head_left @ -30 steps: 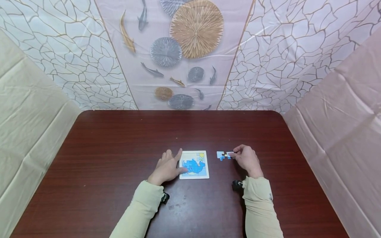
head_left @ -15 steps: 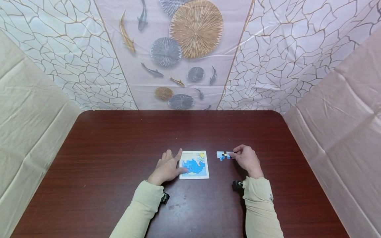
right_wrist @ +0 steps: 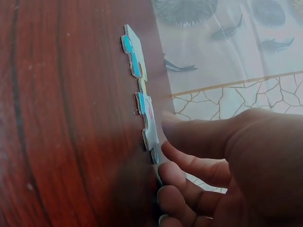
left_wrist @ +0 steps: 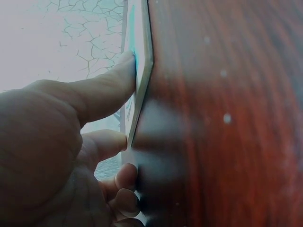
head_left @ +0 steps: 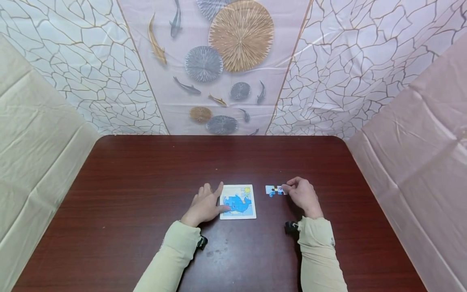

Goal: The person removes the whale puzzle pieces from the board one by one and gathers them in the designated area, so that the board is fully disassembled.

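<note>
A square whale jigsaw puzzle [head_left: 238, 205] in a pale frame lies flat on the table. My left hand [head_left: 203, 209] is at its left side: the thumb [left_wrist: 111, 87] rests on the picture and the index fingertip touches the frame's edge near the far left corner. To the right lie loose jigsaw pieces, a left piece [head_left: 269, 189] and a right piece [head_left: 280, 189] with a red mark, with a yellow bit between them. My right hand [head_left: 303, 198] is beside the right piece, fingers loosely bent. In the right wrist view, its thumb [right_wrist: 189, 135] stands slightly off the piece's surface.
The dark red wooden table [head_left: 164, 162] extends around the puzzle on all sides. Patterned cloth [head_left: 226, 81] hangs behind its far edge, and plain pale cloth [head_left: 408, 134] stands at the sides. A small black device [head_left: 291, 228] sits at the right wrist.
My right thumb has drawn back a little to the right, so more of the right jigsaw piece and its red mark show. My left hand and the puzzle stay in place.
</note>
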`<state>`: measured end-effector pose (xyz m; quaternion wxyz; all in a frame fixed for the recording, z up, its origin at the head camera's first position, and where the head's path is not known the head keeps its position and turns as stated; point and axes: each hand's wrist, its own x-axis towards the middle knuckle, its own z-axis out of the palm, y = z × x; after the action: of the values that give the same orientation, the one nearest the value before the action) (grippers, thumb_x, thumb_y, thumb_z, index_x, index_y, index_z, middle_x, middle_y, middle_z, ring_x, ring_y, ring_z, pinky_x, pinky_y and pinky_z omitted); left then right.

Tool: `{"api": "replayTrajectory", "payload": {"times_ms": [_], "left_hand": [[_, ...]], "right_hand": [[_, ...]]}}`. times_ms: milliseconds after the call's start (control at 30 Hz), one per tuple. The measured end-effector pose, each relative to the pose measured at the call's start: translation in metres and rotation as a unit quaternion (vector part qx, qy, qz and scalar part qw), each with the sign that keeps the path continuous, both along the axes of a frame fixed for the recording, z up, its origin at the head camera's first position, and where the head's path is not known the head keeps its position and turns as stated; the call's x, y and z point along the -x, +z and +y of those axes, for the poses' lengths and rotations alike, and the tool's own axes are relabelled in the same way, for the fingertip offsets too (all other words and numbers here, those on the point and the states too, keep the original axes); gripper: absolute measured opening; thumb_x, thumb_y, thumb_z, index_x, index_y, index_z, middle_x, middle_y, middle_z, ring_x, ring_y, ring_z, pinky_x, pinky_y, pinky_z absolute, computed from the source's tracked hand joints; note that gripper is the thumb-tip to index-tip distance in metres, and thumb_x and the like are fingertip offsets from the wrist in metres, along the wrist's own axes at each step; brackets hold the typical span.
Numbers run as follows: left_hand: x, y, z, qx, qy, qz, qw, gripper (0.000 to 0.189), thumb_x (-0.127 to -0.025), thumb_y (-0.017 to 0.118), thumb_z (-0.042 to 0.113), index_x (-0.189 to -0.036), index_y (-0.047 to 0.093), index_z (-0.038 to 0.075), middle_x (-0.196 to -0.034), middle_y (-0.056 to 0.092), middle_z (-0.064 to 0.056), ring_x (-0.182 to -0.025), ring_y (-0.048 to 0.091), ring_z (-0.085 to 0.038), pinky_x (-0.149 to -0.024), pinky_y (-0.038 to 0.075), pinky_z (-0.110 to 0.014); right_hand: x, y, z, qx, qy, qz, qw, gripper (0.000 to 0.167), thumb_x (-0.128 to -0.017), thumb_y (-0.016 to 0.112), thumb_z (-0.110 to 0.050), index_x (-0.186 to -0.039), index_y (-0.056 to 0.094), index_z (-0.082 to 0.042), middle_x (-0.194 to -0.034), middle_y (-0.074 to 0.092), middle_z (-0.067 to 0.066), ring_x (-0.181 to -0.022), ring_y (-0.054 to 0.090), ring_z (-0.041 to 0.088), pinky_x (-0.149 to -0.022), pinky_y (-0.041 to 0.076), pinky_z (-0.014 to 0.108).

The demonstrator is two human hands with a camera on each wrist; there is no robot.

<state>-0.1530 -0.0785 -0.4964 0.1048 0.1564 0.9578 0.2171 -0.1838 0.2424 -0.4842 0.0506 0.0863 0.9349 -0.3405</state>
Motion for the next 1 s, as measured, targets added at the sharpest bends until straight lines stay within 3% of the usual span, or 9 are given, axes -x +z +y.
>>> {"api": "replayTrajectory", "payload": {"times_ms": [300, 467, 600, 733, 833, 1000], "left_hand": [[0.0, -0.001, 0.001, -0.002, 0.002, -0.005, 1.0, 0.086, -0.086, 0.07, 0.049, -0.153, 0.031, 0.013, -0.1, 0.039, -0.011, -0.084, 0.033, -0.024, -0.066, 0.029, -0.033], [0.001, -0.001, 0.001, 0.0, 0.007, -0.006, 1.0, 0.086, -0.086, 0.07, 0.05, -0.153, 0.031, 0.014, -0.1, 0.039, -0.011, -0.084, 0.033, -0.024, -0.067, 0.029, -0.033], [0.001, -0.001, 0.001, 0.0, 0.008, -0.007, 0.9999, 0.086, -0.086, 0.07, 0.05, -0.153, 0.031, 0.014, -0.101, 0.039, -0.012, -0.085, 0.033, -0.024, -0.067, 0.029, -0.033], [0.001, 0.0, 0.001, 0.0, 0.009, -0.007, 0.9999, 0.085, -0.086, 0.07, 0.05, -0.153, 0.031, 0.014, -0.101, 0.039, -0.012, -0.085, 0.033, -0.024, -0.068, 0.03, -0.034], [0.0, 0.0, 0.001, 0.0, 0.007, -0.008, 0.9999, 0.085, -0.086, 0.069, 0.05, -0.153, 0.031, 0.014, -0.1, 0.04, -0.012, -0.084, 0.034, -0.024, -0.069, 0.03, -0.034], [0.0, 0.001, 0.001, 0.001, 0.005, -0.008, 1.0, 0.085, -0.086, 0.069, 0.05, -0.153, 0.031, 0.014, -0.099, 0.039, -0.012, -0.083, 0.034, -0.024, -0.068, 0.031, -0.034]], "right_hand": [[-0.003, 0.002, -0.015, -0.04, -0.035, 0.076, 0.9956, 0.017, -0.095, 0.06, -0.025, -0.098, 0.066, -0.008, -0.086, 0.061, 0.006, -0.077, 0.059, 0.024, -0.065, 0.044, 0.04], [-0.004, 0.007, -0.034, -0.045, 0.043, 0.122, 0.9906, 0.013, -0.092, 0.066, -0.018, -0.099, 0.068, -0.007, -0.091, 0.061, 0.008, -0.086, 0.057, 0.028, -0.076, 0.043, 0.044], [-0.005, 0.008, -0.054, -0.048, 0.12, 0.116, 0.9848, 0.016, -0.089, 0.072, -0.02, -0.101, 0.073, -0.01, -0.097, 0.059, 0.009, -0.093, 0.051, 0.029, -0.083, 0.039, 0.047], [-0.006, 0.008, -0.075, -0.073, 0.187, 0.099, 0.9747, 0.02, -0.086, 0.075, -0.022, -0.105, 0.076, -0.015, -0.098, 0.057, 0.005, -0.093, 0.047, 0.025, -0.081, 0.036, 0.044], [-0.007, 0.007, -0.085, -0.102, 0.212, 0.09, 0.9678, 0.022, -0.085, 0.077, -0.023, -0.107, 0.077, -0.019, -0.098, 0.056, 0.001, -0.092, 0.044, 0.022, -0.079, 0.035, 0.041], [-0.008, 0.003, -0.093, -0.134, 0.215, 0.079, 0.9641, 0.025, -0.082, 0.079, -0.027, -0.107, 0.077, -0.022, -0.099, 0.055, 0.001, -0.09, 0.042, 0.02, -0.077, 0.034, 0.037]]}}
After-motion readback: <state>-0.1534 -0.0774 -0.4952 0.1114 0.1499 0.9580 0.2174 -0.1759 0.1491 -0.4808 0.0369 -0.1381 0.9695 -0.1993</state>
